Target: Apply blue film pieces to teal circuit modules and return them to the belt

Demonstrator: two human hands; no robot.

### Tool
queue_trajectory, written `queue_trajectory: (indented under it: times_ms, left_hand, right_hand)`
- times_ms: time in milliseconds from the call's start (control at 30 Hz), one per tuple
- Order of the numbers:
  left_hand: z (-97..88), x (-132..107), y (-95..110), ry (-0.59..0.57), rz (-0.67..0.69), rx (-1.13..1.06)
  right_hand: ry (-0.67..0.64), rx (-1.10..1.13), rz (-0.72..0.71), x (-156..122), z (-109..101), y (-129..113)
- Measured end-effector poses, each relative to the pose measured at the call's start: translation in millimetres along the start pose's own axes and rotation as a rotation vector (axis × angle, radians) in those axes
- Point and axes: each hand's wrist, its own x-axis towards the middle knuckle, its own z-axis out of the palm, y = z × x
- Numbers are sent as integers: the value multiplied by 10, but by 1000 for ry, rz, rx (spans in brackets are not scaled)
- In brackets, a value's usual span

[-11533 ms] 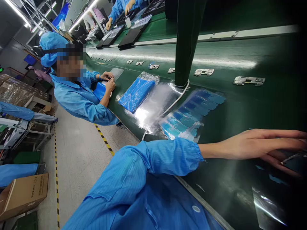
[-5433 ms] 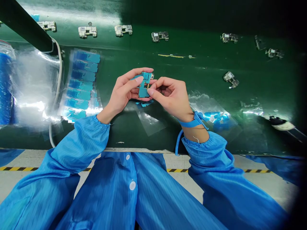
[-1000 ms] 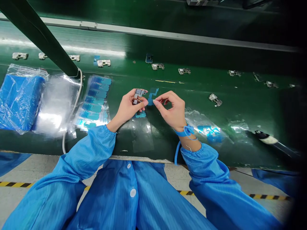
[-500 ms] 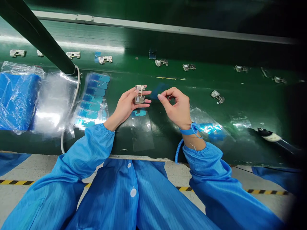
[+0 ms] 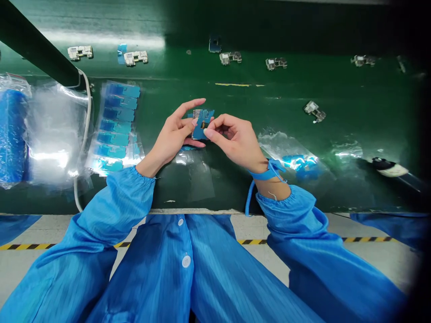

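Between the thumb and fingers of my left hand (image 5: 171,130) is a small circuit board (image 5: 197,114), held just above the bench. A blue film (image 5: 199,131) lies over much of the board's face, with a gap in it showing part of the board. My right hand (image 5: 237,141) pinches the film's right edge with thumb and forefinger, close against the board. Below the hands, a clear backing sheet (image 5: 201,181) lies on the green bench, a bit of blue film at its top. The board's underside is hidden by my left fingers.
A sheet of blue die-cut films (image 5: 117,114) lies left, beside a white cable (image 5: 88,107), clear plastic sheets (image 5: 55,130) and a wrapped blue pack (image 5: 11,134). Along the back are several boards (image 5: 136,58). A green post (image 5: 37,40) stands back left. Plastic with blue film (image 5: 301,162) lies right.
My right hand has moved left to the board, bringing the blue film from beside it onto its face. My left hand still holds the board. The view has shifted somewhat.
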Motion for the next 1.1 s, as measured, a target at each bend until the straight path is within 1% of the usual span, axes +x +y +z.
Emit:
queue_trajectory:
  times_ms: [200, 333, 467, 600, 833, 1100]
  left_hand:
    - [25, -25, 78, 47, -58, 45]
    - [37, -36, 125, 9, -60, 16]
    - [39, -34, 128, -30, -43, -33]
    - [35, -38, 127, -53, -49, -31]
    - [44, -39, 137, -18, -78, 19]
    - [33, -29, 123, -33, -52, 5]
  right_hand:
    - [-30, -24, 12, -17, -17, 16]
    - [-39, -34, 18, -24, -14, 28]
    - [-36, 4, 37, -18, -23, 58]
    - [-38, 19, 51, -20, -36, 42]
    - [-4, 63, 65, -23, -22, 46]
    - [-9, 37, 37, -21, -20, 56]
